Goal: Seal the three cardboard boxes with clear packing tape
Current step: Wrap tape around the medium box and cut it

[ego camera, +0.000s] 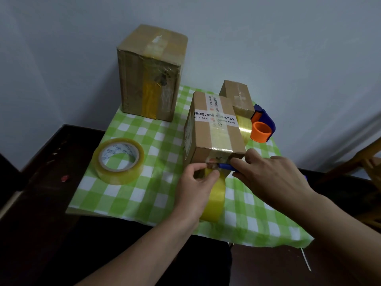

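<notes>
Cardboard box touches our fingers: our left hand pinches the tape against its near face, and our right hand grips a blue cutter. Beyond them, the tall box and small box look taped; we judge only this cut remains.

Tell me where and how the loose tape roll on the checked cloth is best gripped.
Come from above: the loose tape roll lies flat, its hole up. Put the thumb inside the core, fingers on the outer wall, and pinch the ring.

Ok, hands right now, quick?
Left hand: pinching the tape at the box.
Right hand: holding a blue tool.
</notes>
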